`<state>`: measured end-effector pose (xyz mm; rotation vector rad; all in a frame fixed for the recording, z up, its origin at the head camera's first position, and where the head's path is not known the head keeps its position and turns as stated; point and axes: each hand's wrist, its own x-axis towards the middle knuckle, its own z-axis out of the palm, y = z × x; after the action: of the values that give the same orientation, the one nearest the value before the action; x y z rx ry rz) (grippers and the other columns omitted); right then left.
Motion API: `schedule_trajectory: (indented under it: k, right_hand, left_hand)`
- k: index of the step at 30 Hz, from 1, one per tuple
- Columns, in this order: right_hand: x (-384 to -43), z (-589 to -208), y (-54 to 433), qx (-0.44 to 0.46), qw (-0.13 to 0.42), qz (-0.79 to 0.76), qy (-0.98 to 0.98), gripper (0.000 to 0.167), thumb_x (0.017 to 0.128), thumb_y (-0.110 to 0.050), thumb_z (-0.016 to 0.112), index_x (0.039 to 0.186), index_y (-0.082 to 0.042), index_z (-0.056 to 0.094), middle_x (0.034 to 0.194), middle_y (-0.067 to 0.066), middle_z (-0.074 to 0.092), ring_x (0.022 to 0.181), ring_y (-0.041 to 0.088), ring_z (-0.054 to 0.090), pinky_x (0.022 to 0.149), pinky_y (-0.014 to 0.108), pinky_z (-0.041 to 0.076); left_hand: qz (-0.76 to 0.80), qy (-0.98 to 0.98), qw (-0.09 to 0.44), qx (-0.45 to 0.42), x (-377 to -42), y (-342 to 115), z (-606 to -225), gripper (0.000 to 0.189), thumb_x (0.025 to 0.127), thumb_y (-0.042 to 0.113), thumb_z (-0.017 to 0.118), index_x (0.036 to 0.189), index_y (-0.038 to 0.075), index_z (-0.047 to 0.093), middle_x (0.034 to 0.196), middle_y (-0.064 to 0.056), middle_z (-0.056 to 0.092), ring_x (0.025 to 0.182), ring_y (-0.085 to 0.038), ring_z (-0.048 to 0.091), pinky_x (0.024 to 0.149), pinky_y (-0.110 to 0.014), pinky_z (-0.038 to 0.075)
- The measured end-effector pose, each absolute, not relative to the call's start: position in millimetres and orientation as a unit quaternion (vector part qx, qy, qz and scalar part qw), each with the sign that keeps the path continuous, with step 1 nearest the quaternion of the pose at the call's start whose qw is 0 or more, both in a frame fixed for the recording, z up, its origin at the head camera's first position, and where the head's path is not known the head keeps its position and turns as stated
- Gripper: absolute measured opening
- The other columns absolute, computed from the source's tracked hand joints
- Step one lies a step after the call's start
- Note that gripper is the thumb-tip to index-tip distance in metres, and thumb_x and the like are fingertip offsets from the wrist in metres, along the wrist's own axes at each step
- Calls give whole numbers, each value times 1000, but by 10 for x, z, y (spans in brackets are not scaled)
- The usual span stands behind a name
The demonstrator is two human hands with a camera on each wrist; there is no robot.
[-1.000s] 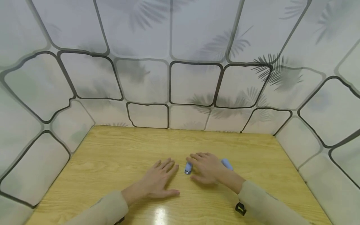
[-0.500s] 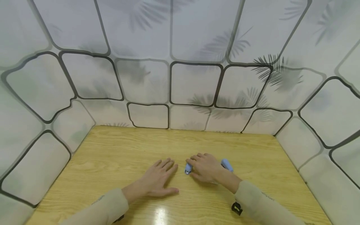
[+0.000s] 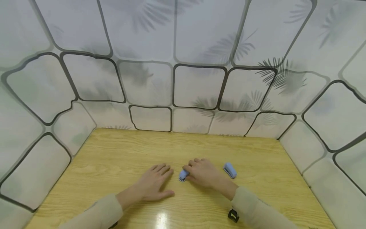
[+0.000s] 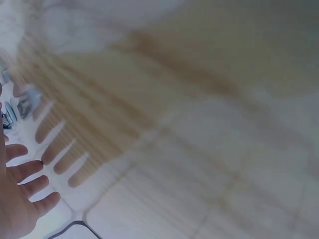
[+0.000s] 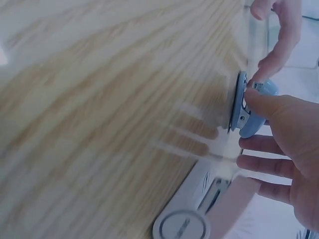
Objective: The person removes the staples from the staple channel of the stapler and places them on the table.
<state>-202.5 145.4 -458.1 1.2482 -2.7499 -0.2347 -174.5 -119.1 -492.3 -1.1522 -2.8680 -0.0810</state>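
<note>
My right hand (image 3: 203,173) holds a small blue stapler (image 3: 183,175) near the middle of the wooden table. In the right wrist view the thumb lies across this stapler (image 5: 255,119), and its thin base stands close to the tabletop; the other fingers curl behind it. My left hand (image 3: 152,183) rests palm down on the table, fingers spread, a short way left of the stapler. It holds nothing. A second blue stapler (image 3: 230,170) lies to the right of my right hand. Low in the right wrist view is a pale stapler (image 5: 192,211) with a round end.
Wood-grain tabletop (image 3: 128,149) runs back to a patterned cloth wall (image 3: 151,117), with similar walls on both sides. A black wrist device (image 3: 233,215) hangs under the right sleeve. Light glares off the table's front.
My right hand has moved left, carrying the stapler, which has turned slightly. The second blue stapler now shows fully. My left hand has slid a little left.
</note>
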Motion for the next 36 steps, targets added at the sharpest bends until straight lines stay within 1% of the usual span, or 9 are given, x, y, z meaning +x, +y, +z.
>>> schedule_trajectory:
  k: [3, 6, 11, 16, 20, 24, 27, 31, 36]
  right_hand:
    - [-1995, -4558, 1371, 416, 69, -82, -903, 38, 100, -47, 69, 128, -22, 71, 111, -3, 74, 100, 16, 72, 82, 31, 60]
    - [-1986, -4550, 1269, 416, 71, -85, -902, 36, 101, -47, 68, 128, -23, 71, 111, -4, 74, 100, 15, 72, 82, 30, 60]
    - [-2014, -4607, 1113, 422, 68, -92, -900, 35, 103, -47, 65, 128, -25, 70, 113, -5, 74, 102, 13, 72, 84, 29, 60]
    - [-2047, -4650, 998, 428, 74, -85, -897, 31, 103, -46, 65, 126, -26, 71, 110, -7, 74, 98, 11, 72, 81, 27, 60]
    - [-2057, -4656, 926, 427, 70, -76, -898, 29, 104, -45, 65, 123, -26, 72, 107, -7, 73, 94, 11, 71, 79, 27, 59]
    - [-2046, -4634, 875, 430, 65, -71, -898, 30, 104, -47, 63, 123, -25, 72, 106, -7, 73, 94, 10, 72, 79, 27, 59]
    - [-2040, -4627, 859, 432, 73, -81, -895, 32, 104, -50, 61, 122, -25, 72, 106, -7, 73, 93, 10, 71, 77, 26, 59]
    - [-2048, -4643, 860, 425, 83, -78, -898, 37, 103, -53, 63, 126, -26, 71, 110, -6, 73, 94, 11, 70, 74, 24, 59]
    - [-2059, -4668, 861, 419, 68, -32, -905, 42, 100, -52, 67, 133, -25, 70, 120, -5, 73, 103, 12, 71, 79, 24, 59]
  left_hand:
    - [-30, -928, 31, -371, -1731, -1248, -4947, 82, 100, 72, 49, 152, 9, 54, 156, -15, 57, 146, -36, 54, 120, -52, 45]
    - [-44, -929, 39, -365, -1717, -1302, -4964, 78, 100, 69, 53, 149, 8, 56, 155, -15, 58, 145, -36, 55, 119, -52, 46]
    - [-79, -935, 42, -344, -1698, -1357, -4957, 66, 101, 59, 60, 143, 7, 62, 152, -16, 60, 141, -38, 57, 116, -54, 49]
    - [-104, -940, 47, -323, -1685, -1392, -4950, 53, 102, 48, 64, 135, 6, 67, 146, -18, 64, 136, -39, 61, 114, -55, 50]
    - [-125, -940, 67, -310, -1683, -1421, -4976, 44, 100, 41, 70, 126, 6, 70, 140, -18, 67, 130, -38, 65, 110, -55, 53]
    - [-144, -942, 85, -292, -1687, -1441, -5019, 35, 95, 37, 77, 116, 9, 72, 133, -16, 71, 125, -35, 68, 105, -53, 56]
    - [-164, -943, 85, -276, -1680, -1432, -5012, 33, 94, 34, 79, 113, 9, 72, 131, -15, 72, 123, -34, 68, 104, -52, 57]
    - [-203, -943, 76, -253, -1664, -1391, -4972, 30, 93, 30, 81, 112, 8, 73, 127, -15, 72, 120, -33, 69, 102, -50, 58]
    - [-251, -941, 73, -215, -1642, -1350, -4948, 28, 90, 27, 84, 109, 9, 74, 124, -12, 73, 118, -32, 69, 101, -51, 58]
